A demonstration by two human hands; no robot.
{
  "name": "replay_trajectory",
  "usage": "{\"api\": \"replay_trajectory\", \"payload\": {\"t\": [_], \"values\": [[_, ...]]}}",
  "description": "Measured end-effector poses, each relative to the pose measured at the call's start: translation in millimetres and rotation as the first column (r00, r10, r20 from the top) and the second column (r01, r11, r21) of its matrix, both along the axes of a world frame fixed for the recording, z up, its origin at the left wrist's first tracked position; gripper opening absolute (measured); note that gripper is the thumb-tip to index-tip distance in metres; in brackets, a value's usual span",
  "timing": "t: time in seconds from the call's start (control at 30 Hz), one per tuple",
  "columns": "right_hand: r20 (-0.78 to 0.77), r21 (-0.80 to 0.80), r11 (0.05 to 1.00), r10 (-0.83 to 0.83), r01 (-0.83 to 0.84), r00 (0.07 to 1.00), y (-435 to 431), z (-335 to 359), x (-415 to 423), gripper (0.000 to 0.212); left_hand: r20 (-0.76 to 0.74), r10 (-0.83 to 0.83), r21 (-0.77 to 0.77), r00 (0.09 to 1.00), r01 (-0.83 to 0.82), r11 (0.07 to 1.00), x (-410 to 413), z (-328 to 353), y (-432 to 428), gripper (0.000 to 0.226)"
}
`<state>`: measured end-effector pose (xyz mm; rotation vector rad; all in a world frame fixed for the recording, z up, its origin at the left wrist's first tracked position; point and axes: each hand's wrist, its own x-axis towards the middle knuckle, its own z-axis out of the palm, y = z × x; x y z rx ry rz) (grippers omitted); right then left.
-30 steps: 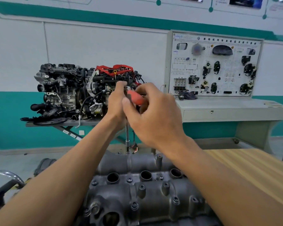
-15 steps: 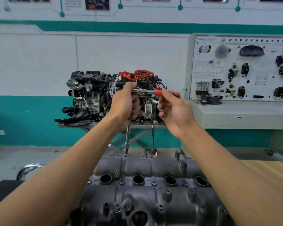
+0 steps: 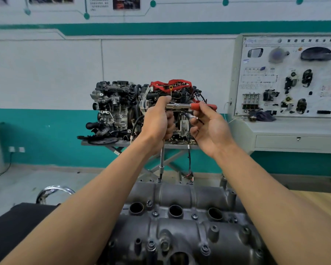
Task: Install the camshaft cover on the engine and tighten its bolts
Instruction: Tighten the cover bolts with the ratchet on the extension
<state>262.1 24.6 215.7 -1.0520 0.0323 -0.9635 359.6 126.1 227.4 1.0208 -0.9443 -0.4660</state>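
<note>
**Both hands on ratchet, socket on far-edge cover bolt**

Far left, low: black padded seat (image 3: pixel 17 226) with a chrome tube frame (image 3: pixel 54 189). Behind it, against the teal-and-white wall, a dark display engine with red tubing on top (image 3: pixel 118 109) sits on a grey metal stand (image 3: pixel 122 144).

Left hand (image 3: pixel 159 121): grip fully closed, fist wrapped round the head end of the chrome, red-handled ratchet wrench (image 3: pixel 182 106). A slim steel extension bar (image 3: pixel 162 155) drops straight down out of the fist. Its socket tip sits on a small bolt (image 3: pixel 159 180) at the far edge of the grey cast-metal camshaft cover (image 3: pixel 180 228).

Cover fills lower centre between the two forearms. Three round open wells in a row across it, more bolts seated around them. What it sits on is hidden.

Ratchet handle runs level to the right. Right hand (image 3: pixel 208 129): light grip, index finger hooked over the red handle, other fingers loosely curled below.

Right of the cover: light wooden bench (image 3: pixel 317 205). Behind it, a white training panel with black car parts (image 3: pixel 290 77) on a grey cabinet (image 3: pixel 294 138).
</note>
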Motion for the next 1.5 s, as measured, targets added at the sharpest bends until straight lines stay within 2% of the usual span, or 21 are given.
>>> {"api": "replay_trajectory", "payload": {"t": [0.33, 0.6, 0.83, 1.0, 1.1, 1.27, 1.5], "values": [[0.002, 0.004, 1.0, 0.026, -0.026, 1.0, -9, 1, 10, 0.027, 0.004, 0.065, 0.006, 0.998, -0.065, 0.998, 2, 2, -4, 0.063], [0.031, 0.043, 0.995, 0.089, -0.09, 0.996, -11, -1, 25, 0.031, 0.04, 0.18, -0.009, 0.983, -0.179, 0.984, 3, 1, -6, 0.062], [0.031, 0.107, 0.99, 0.091, -0.093, 0.995, -20, -7, 24, 0.022, 0.112, 0.244, 0.002, 0.963, -0.246, 0.969, -2, -1, -13, 0.054], [0.016, 0.154, 0.971, 0.183, -0.183, 0.983, -29, -8, 25, 0.023, 0.211, 0.292, -0.058, 0.933, -0.286, 0.957, -11, -5, -18, 0.059], [-0.008, 0.16, 0.964, 0.217, -0.213, 0.976, -30, -5, 28, 0.024, 0.181, 0.318, -0.031, 0.931, -0.317, 0.948, -11, -5, -18, 0.057], [0.062, 0.166, 0.975, 0.136, -0.145, 0.989, -25, -8, 34, 0.026, 0.053, 0.268, 0.053, 0.962, -0.271, 0.961, -2, -1, -17, 0.05], [0.133, 0.127, 0.991, -0.055, 0.038, 0.99, -7, -4, 16, 0.024, 0.05, 0.236, 0.068, 0.97, -0.239, 0.969, -3, 0, -19, 0.044]]}}
